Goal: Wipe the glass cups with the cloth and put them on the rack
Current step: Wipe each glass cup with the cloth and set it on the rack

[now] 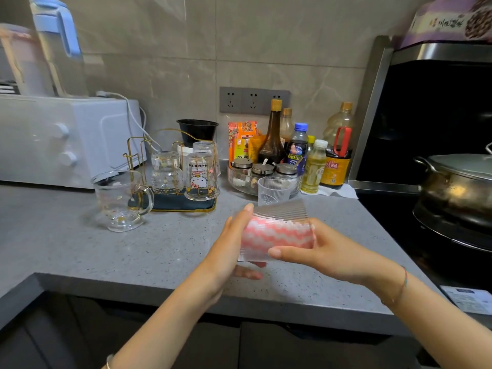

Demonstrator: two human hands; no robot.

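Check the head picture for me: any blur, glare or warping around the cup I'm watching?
Head view: the cup and the cloth inside it are fairly sharp; the pitcher at top left is smeared; the stove area on the right is very dark; the counter edge bends from the wide lens; no strong glare.

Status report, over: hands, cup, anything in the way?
Left hand and right hand grip ribbed cup, pink cloth showing through. Glass mug stands beside rack.
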